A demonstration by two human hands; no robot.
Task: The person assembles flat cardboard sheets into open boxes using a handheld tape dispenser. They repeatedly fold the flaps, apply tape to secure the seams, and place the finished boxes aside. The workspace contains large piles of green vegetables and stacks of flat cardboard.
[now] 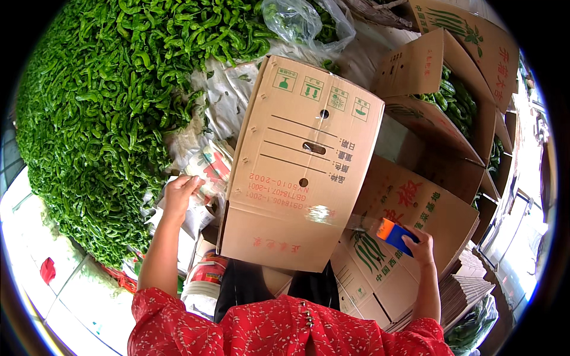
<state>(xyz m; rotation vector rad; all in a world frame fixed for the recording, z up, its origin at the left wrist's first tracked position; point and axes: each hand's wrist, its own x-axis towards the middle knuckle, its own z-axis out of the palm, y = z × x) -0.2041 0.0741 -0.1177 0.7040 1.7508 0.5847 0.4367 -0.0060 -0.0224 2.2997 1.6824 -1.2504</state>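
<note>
An upturned brown cardboard carton (291, 225) stands in front of me, its printing upside down. My right hand (423, 246) grips a blue and orange tape dispenser (394, 236) at the carton's right side. Clear tape (362, 223) runs from the dispenser to the carton, and a shiny patch of it lies on the carton's face. My left hand (181, 193) hangs left of the carton, apart from it, with thumb and fingers drawn together. Whatever sits between those fingers, if anything, is too small to tell. A printed white and red bag (211, 169) lies behind them.
A large heap of green peppers (101, 118) fills the left. At the upper right stands an open carton (409, 95) with peppers inside. Flattened cartons (380, 267) lie at the right. A bucket (205, 276) sits near my left knee, and a clear plastic bag (309, 24) lies at the back.
</note>
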